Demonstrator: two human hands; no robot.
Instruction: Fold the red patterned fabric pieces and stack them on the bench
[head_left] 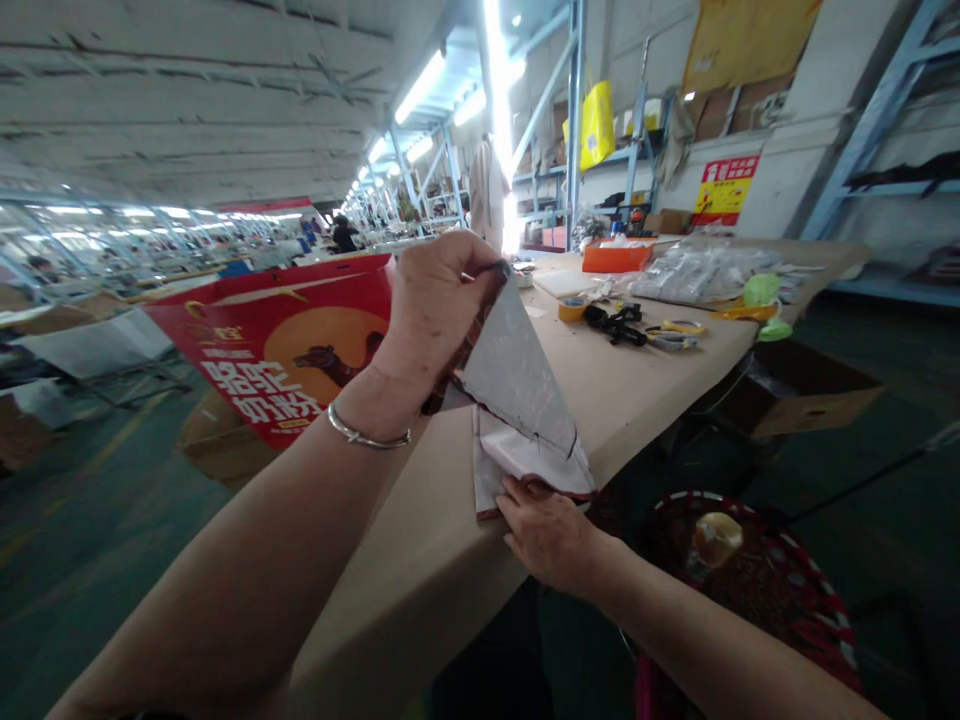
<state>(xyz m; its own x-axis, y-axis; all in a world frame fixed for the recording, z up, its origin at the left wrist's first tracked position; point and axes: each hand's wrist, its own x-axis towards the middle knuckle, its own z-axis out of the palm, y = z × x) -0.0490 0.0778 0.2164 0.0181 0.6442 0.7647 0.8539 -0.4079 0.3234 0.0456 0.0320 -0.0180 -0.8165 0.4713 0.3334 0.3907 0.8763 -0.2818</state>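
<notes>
A folded triangular sheet (514, 375), white on the inside with a dark red edge, stands partly raised from the tan-covered worktable (450, 560). My left hand (442, 310), with a metal bangle (367, 437) on its wrist, pinches the sheet's upper corner well above the table. My right hand (547, 530) grips the sheet's lower edge at the table's rim. The sheet's underside is mostly hidden from this angle.
Farther along the table lie a roll of tape (572, 310), yellow-handled scissors (679, 328), a black tool (615, 325), an orange box (617, 256) and clear bagged goods (701, 272). A red printed carton (277, 345) stands left; a red-rimmed basket (750, 590) sits lower right.
</notes>
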